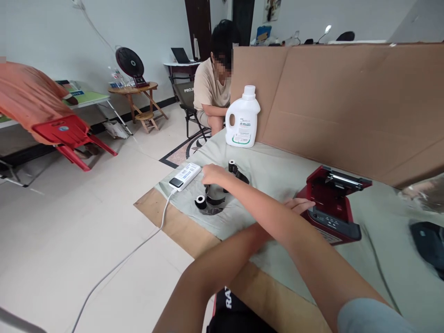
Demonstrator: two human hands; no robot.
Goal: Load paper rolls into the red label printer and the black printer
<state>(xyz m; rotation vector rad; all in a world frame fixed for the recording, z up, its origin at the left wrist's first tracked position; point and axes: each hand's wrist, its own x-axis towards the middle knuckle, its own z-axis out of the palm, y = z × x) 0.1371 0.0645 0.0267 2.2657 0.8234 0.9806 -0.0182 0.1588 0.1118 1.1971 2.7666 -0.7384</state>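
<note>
My arms cross over the cloth-covered table. My right hand reaches to the left with its fingers closed, and a dark strip of black ribbon film hangs directly below them. That film trails to a small black roll with a white core. Another such roll lies just beyond, with crumpled black film beside it. My left hand rests with outstretched fingers against the near left side of a red and black label printer. The printer's lid is raised, and its inside looks red.
A white power strip with a grey cable lies at the table's left edge. Behind it stands a white detergent bottle against a cardboard panel. A person sits past the panel. A black object lies far right.
</note>
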